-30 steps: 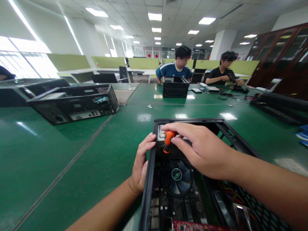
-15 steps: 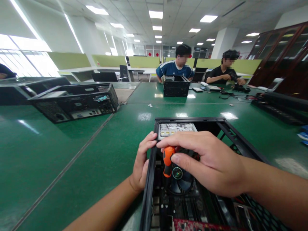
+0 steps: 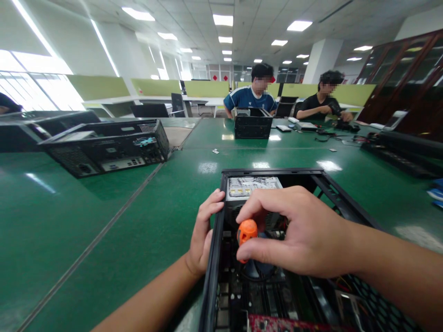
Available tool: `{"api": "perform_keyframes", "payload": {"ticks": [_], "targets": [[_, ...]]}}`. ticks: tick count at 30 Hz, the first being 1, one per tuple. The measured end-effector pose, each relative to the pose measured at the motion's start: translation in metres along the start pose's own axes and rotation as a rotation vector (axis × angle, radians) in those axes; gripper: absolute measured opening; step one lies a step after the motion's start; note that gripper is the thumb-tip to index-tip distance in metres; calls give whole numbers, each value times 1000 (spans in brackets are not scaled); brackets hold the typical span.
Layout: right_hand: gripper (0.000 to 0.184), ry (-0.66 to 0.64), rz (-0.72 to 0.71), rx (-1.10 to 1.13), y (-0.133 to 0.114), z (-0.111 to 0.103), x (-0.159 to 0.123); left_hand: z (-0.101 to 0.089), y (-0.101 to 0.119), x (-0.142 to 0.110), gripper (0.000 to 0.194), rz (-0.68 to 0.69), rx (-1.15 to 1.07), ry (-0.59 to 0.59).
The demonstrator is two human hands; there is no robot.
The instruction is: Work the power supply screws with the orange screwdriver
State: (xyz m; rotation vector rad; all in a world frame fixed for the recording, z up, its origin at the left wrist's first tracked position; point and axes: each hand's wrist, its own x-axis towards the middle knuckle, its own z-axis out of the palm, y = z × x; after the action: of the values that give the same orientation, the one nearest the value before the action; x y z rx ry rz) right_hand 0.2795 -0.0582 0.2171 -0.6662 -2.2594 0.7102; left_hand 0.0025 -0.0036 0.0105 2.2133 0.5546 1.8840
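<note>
My left hand holds the left wall of an open black computer case, fingers along its outside and tips at the upper edge. Over the case, my right hand grips an orange-and-black screwdriver between thumb and fingers. The handle's end faces me, and the shaft and tip are hidden below it. Beneath the hand lies a dark fan, partly covered. A silver power supply sits at the far end of the case, and a red circuit board shows at the near end.
A second black computer case lies on the green table to the left. Across the table, a person in blue sits behind another case. Another person handles dark parts at right, near cables.
The screwdriver handle has tipped so its end now faces me. My right fingers have curled and shifted around it. My left hand stays on the case wall.
</note>
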Motion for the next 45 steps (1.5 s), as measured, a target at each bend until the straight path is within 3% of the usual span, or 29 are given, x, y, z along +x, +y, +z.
{"api": "perform_keyframes", "payload": {"ticks": [2,4,6,12,29,45], "targets": [[6,-20,0,12,-1,-1,1,-1,-2,-3,53,-14,-1,5],[26,-42,2,37,-3,-3,2,-3,-5,-8,55,-36,-8,11],[32,-40,2,50,-4,-7,1,-4,-7,-11,55,-56,-10,16],[21,102,-77,-26,0,-21,-12,-4,-5,-6,54,-21,20,4],[19,30,-243,-190,3,-26,-15,-3,-3,-1,52,-6,27,0],[19,59,-201,-174,6,-24,-20,-3,-4,-2,53,-3,36,2]]}}
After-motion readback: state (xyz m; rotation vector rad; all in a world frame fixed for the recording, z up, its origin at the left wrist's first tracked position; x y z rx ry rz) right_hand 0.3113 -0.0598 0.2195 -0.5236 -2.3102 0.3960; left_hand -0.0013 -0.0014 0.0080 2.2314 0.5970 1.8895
